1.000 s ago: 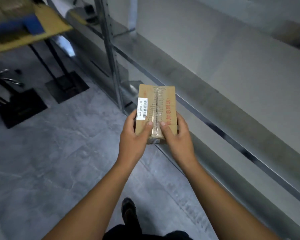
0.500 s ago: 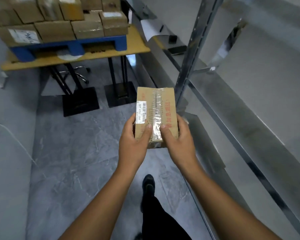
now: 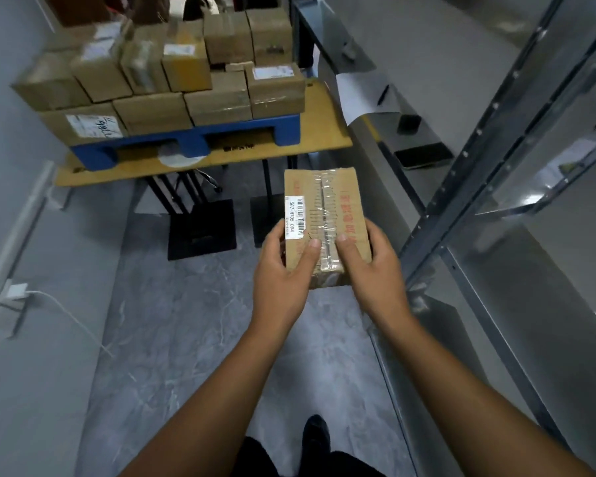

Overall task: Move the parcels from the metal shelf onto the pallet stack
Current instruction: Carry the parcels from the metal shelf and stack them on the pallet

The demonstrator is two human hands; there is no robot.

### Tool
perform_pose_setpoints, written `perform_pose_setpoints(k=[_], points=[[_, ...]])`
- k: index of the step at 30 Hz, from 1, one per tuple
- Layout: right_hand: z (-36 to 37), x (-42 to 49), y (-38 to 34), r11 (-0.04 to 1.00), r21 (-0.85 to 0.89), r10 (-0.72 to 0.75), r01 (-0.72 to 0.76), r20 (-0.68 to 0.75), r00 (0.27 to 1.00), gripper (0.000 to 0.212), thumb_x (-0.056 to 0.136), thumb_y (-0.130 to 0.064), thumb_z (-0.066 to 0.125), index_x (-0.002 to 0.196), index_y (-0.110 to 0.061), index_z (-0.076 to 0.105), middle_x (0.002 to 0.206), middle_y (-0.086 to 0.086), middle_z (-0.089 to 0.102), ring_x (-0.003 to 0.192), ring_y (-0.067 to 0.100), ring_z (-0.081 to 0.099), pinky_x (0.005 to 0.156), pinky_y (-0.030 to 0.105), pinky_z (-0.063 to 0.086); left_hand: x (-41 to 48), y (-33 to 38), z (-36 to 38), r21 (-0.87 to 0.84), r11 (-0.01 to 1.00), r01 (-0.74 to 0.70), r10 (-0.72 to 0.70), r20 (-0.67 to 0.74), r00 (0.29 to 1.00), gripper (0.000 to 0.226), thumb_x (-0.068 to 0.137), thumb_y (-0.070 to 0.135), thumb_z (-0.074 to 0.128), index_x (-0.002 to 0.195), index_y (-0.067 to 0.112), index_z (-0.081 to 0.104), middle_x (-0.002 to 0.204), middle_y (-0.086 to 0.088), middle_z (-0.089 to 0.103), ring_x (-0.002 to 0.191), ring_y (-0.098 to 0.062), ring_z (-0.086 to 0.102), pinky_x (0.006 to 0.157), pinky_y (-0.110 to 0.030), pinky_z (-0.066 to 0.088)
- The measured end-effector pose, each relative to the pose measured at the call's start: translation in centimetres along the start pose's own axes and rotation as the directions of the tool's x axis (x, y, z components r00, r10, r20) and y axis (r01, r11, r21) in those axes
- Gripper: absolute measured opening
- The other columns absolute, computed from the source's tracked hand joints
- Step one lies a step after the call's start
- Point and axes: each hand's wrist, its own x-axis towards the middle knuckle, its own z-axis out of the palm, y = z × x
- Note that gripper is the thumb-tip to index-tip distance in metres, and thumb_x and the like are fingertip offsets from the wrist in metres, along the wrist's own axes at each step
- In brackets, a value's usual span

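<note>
We see the parcel (image 3: pixel 338 215) as matt brown cardboard, its seam sealed with glossy, crinkled clear tape (image 3: pixel 322 201), and a white paper label (image 3: pixel 296 216) stuck flat beside it. The stacked boxes (image 3: pixel 152 111) show the same dull cardboard. Under them we note the pallet (image 3: pixel 186 141) in smooth blue plastic, on a surface (image 3: pixel 324 132) of pale, matt wood-look board. The shelf (image 3: pixel 475 146) frame is grey metal with a soft sheen. The floor (image 3: pixel 186 321) looks like smooth, veined grey stone.
</note>
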Motion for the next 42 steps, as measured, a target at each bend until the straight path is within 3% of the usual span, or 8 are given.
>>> perform_pose_setpoints(k=[11, 20, 26, 28, 31, 37, 40, 42], points=[[6.9, 16.3, -1.7, 0.998, -0.062, -0.027, 0.031, 0.071, 0.997, 0.042, 0.101, -0.041, 0.066, 0.143, -0.036, 0.059, 0.130, -0.010, 0.067, 0.115, 0.003, 0.066, 0.096, 0.030, 0.057, 17.5, -1.1, -0.2, 0.032, 0.999, -0.005, 0.006, -0.052, 0.999, 0.055, 0.097, 0.045, 0.070, 0.147, 0.035, 0.050, 0.132, 0.015, 0.067, 0.115, 0.003, 0.066, 0.094, -0.027, 0.058], [17.5, 31.5, -5.0, 0.999, -0.048, -0.011, 0.015, 0.081, 0.997, 0.039, 0.103, -0.037, 0.063, 0.142, -0.035, 0.060, 0.131, -0.005, 0.067, 0.120, 0.011, 0.066, 0.101, 0.044, 0.057, 35.7, -1.1, -4.3, 0.017, 1.000, 0.004, -0.003, -0.069, 0.998, 0.047, 0.097, 0.040, 0.071, 0.140, 0.040, 0.053, 0.128, 0.013, 0.069, 0.111, 0.002, 0.068, 0.093, -0.032, 0.060], [24.2, 41.3, -8.3, 0.999, -0.007, -0.033, 0.034, 0.104, 0.994, 0.036, 0.106, -0.033, 0.058, 0.142, -0.031, 0.060, 0.134, -0.002, 0.065, 0.122, 0.013, 0.065, 0.105, 0.045, 0.055, 47.0, 0.4, -7.4, 0.048, 0.999, -0.018, 0.022, -0.082, 0.996, 0.047, 0.096, 0.047, 0.069, 0.138, 0.045, 0.049, 0.130, 0.015, 0.068, 0.115, 0.002, 0.066, 0.100, -0.037, 0.058], [25.6, 44.5, -9.3, 0.998, -0.014, -0.062, 0.064, 0.102, 0.993, 0.035, 0.107, -0.032, 0.056, 0.142, -0.030, 0.060, 0.134, -0.003, 0.066, 0.124, 0.014, 0.063, 0.108, 0.044, 0.053, 50.3, 1.0, -7.8, 0.081, 0.996, -0.035, 0.042, -0.087, 0.995, 0.054, 0.095, 0.051, 0.068, 0.144, 0.038, 0.049, 0.135, 0.016, 0.065, 0.119, 0.002, 0.063, 0.104, -0.036, 0.054], [27.3, 49.0, -9.3, 0.998, -0.028, -0.050, 0.054, 0.113, 0.992, 0.037, 0.108, -0.030, 0.054, 0.144, -0.027, 0.058, 0.136, -0.003, 0.065, 0.127, 0.016, 0.063, 0.108, 0.045, 0.053, 55.0, 1.2, -8.5, 0.183, 0.981, -0.067, 0.091, -0.125, 0.988, 0.062, 0.096, 0.056, 0.063, 0.150, 0.034, 0.044, 0.145, 0.018, 0.052, 0.129, 0.002, 0.051, 0.103, -0.025, 0.046], [29.9, 56.0, -7.1, 0.999, -0.052, 0.007, -0.001, 0.113, 0.994, 0.032, 0.108, -0.031, 0.051, 0.138, -0.028, 0.061, 0.133, -0.002, 0.065, 0.125, 0.016, 0.062, 0.110, 0.045, 0.050, 62.9, 0.7, -9.1, 0.447, 0.887, -0.117, 0.212, -0.167, 0.963, 0.067, 0.096, 0.059, 0.057, 0.153, 0.026, 0.044, 0.152, 0.011, 0.048, 0.123, 0.017, 0.031, 0.093, -0.002, 0.022], [31.4, 58.5, -6.7, 0.999, -0.048, 0.008, -0.002, 0.126, 0.992, 0.035, 0.108, -0.031, 0.052, 0.141, -0.025, 0.060, 0.134, -0.002, 0.064, 0.127, 0.016, 0.060, 0.111, 0.045, 0.049, 66.0, 0.3, -9.1, 0.549, 0.828, -0.115, 0.229, -0.144, 0.963, 0.066, 0.097, 0.053, 0.058, 0.151, 0.017, 0.047, 0.151, 0.001, 0.051, 0.134, -0.002, 0.041, 0.108, -0.017, 0.031], [32.5, 59.8, -6.7, 1.000, -0.028, -0.008, 0.011, 0.115, 0.993, 0.035, 0.108, -0.033, 0.052, 0.141, -0.026, 0.060, 0.132, -0.004, 0.063, 0.125, 0.013, 0.060, 0.109, 0.045, 0.051, 67.7, -0.2, -9.1, 0.610, 0.779, -0.143, 0.264, -0.111, 0.958, 0.058, 0.097, 0.046, 0.062, 0.144, 0.013, 0.052, 0.141, -0.005, 0.059, 0.130, -0.014, 0.050, 0.107, -0.030, 0.038]])
